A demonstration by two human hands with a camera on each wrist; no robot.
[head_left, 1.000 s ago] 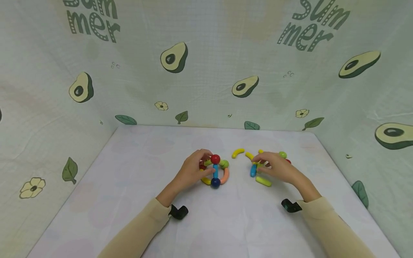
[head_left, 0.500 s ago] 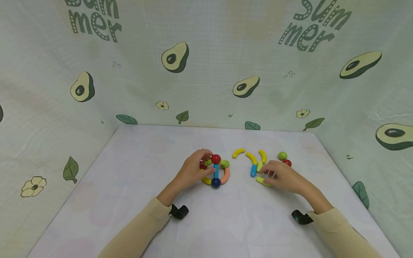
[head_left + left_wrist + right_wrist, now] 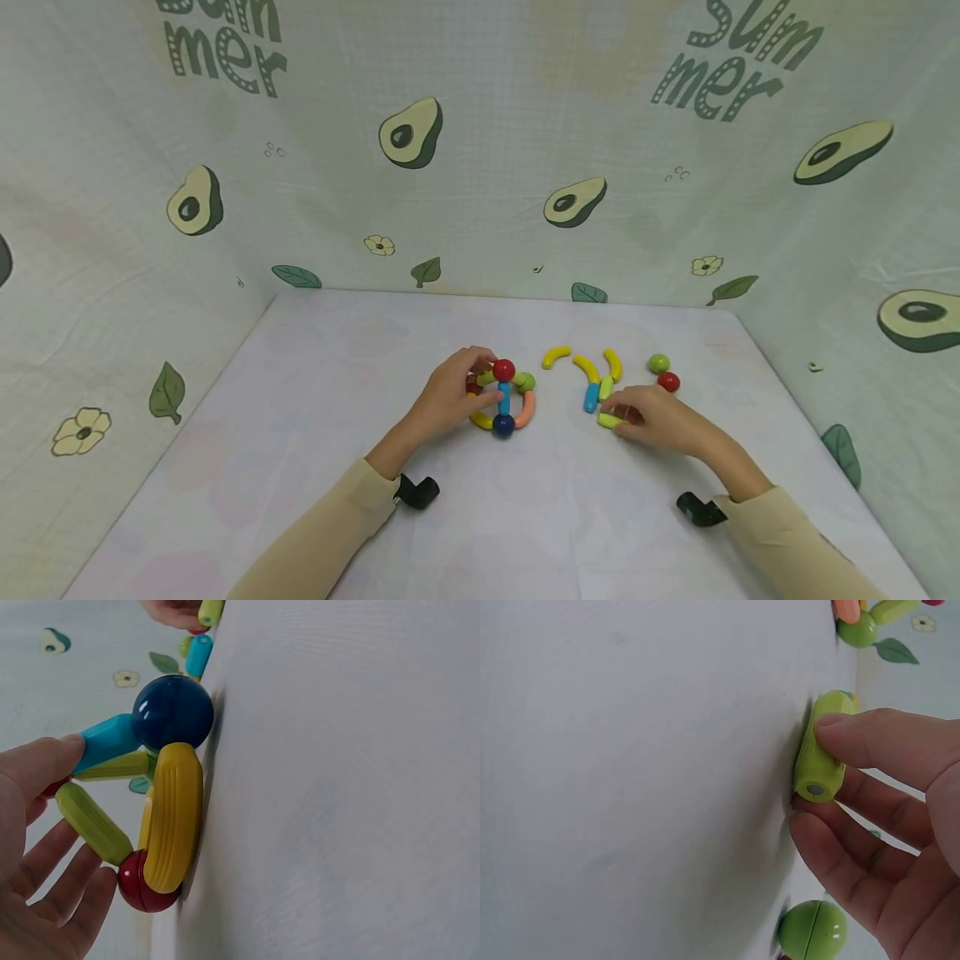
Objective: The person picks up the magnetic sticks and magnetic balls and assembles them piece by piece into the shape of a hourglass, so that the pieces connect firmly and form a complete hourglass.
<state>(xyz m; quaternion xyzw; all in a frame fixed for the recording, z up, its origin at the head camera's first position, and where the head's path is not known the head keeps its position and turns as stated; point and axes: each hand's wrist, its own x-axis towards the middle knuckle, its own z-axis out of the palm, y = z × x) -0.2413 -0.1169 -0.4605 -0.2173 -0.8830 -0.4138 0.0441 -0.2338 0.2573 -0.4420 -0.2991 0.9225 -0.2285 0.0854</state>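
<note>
My left hand (image 3: 450, 392) holds a small frame of magnetic rods and balls standing on the table. Its thumb presses the upright blue rod (image 3: 109, 742), which links a red ball (image 3: 504, 370) on top to a dark blue ball (image 3: 172, 712) below. Curved yellow (image 3: 174, 825) and coral rods (image 3: 527, 408) form part of the base, and green rods (image 3: 94, 825) slope up to the top. With thumb and fingers, my right hand (image 3: 660, 418) pinches a short lime-green rod (image 3: 821, 761) low at the tabletop; a round grey magnet shows in its end.
Several curved yellow rods (image 3: 557, 357), a blue rod (image 3: 592, 397) and another green rod (image 3: 606, 387) lie just beyond the right hand. A loose green ball (image 3: 659, 363) and red ball (image 3: 669, 382) lie further right. Printed cloth walls (image 3: 480, 208) enclose the table.
My right hand has moved back toward me and slightly right, from the yellow and blue rods to the near lime-green rod, which it now pinches. The left hand keeps its hold.
</note>
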